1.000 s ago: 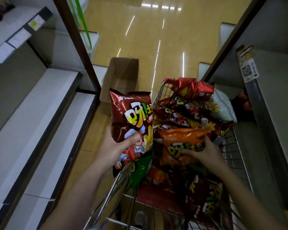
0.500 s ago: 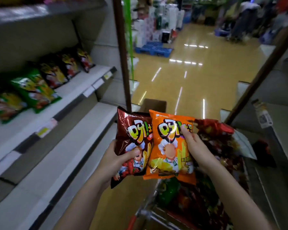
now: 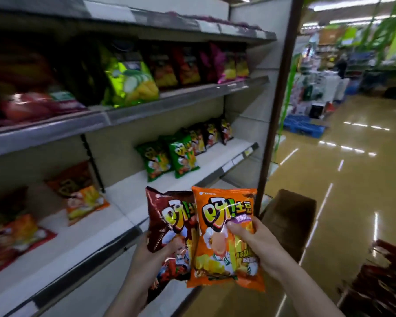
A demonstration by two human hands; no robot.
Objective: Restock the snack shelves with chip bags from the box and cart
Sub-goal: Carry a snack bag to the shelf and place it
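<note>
My left hand (image 3: pixel 151 255) grips a dark brown chip bag (image 3: pixel 169 216) by its lower part. My right hand (image 3: pixel 256 243) holds an orange chip bag (image 3: pixel 220 225) from its right side, thumb across the front. Both bags stand upright side by side, the orange one overlapping the brown one, in front of the white lower shelf (image 3: pixel 128 197). That shelf carries green bags (image 3: pixel 181 154), an orange bag (image 3: pixel 82 197) and dark bags (image 3: pixel 215 133) further along. The cardboard box (image 3: pixel 290 216) sits on the floor behind the orange bag. A pile of red bags in the cart (image 3: pixel 380 284) shows at the lower right.
Upper shelf (image 3: pixel 169 101) holds a lime-green bag (image 3: pixel 128 81) and several red and purple bags. A dark upright post (image 3: pixel 281 88) ends the shelving. The yellow aisle floor (image 3: pixel 343 179) stretches right, with blue pallets (image 3: pixel 304 126) far off.
My view swung up and left from the cart to the shelves. My right hand lifted the orange bag out of the cart and brought it beside the brown bag; both rose toward the shelf.
</note>
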